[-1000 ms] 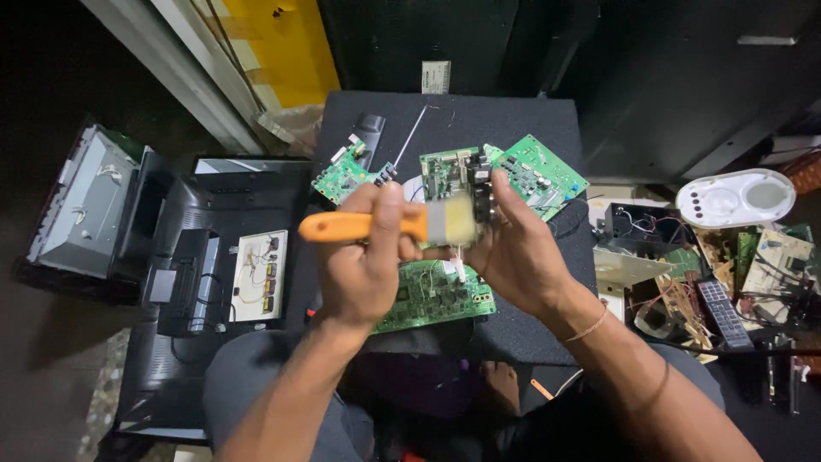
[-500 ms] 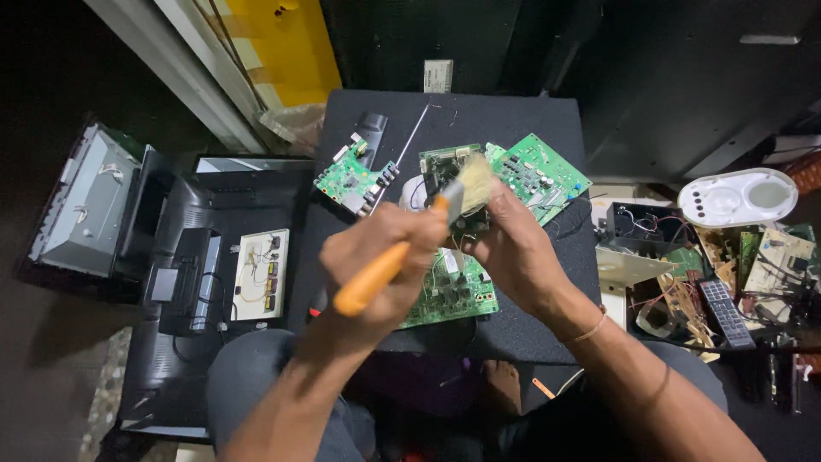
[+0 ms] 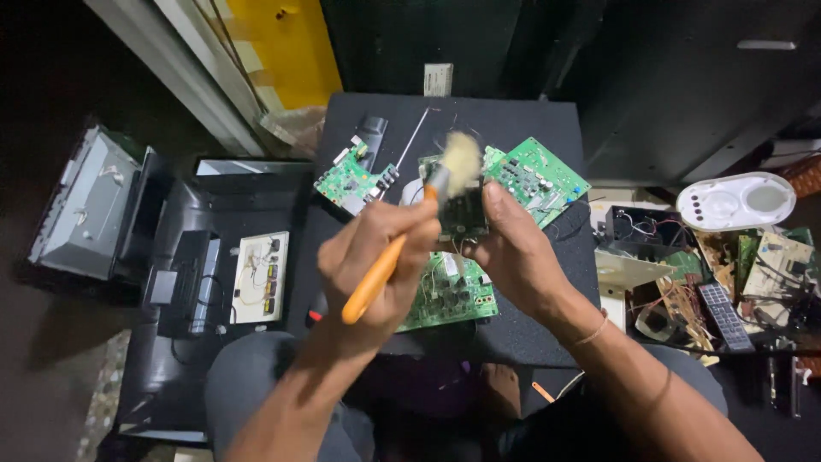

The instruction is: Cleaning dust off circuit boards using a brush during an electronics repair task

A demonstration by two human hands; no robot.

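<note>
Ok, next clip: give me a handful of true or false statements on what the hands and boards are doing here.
1. The left hand grips an orange-handled brush. True.
2. The right hand holds a small circuit board up off the table. True.
3. The brush bristles point down at the person's lap. False: they point up and away, over the held board.
4. The black table bears only one board. False: several green boards lie on it.
5. A remote control lies among the clutter on the right. True.
</note>
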